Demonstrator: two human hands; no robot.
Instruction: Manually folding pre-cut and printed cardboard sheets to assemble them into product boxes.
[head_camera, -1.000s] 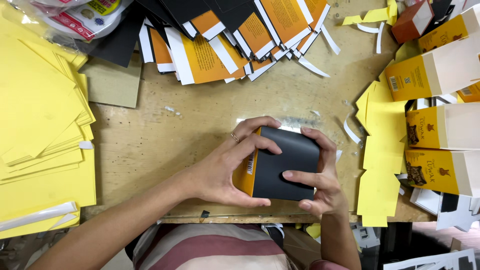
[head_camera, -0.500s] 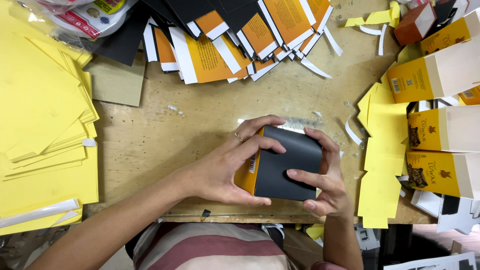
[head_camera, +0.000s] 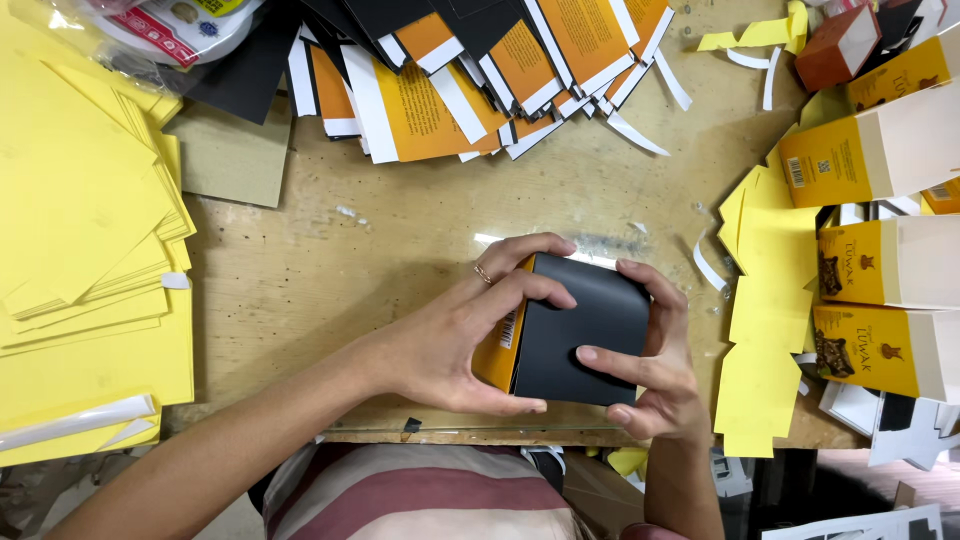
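Observation:
A small carton box with a black top face and an orange side sits between both hands, just above the wooden table near its front edge. My left hand wraps the orange left side, thumb under the front corner and fingers over the top edge. My right hand grips the right side, with its index finger lying across the black face.
Stacks of yellow card sheets fill the left. A fan of flat orange, black and white carton blanks lies at the back. Folded orange boxes and more yellow sheets stand at the right. White paper strips are scattered about.
The box has shifted slightly toward me between the hands. My right index finger has slid further across the black face.

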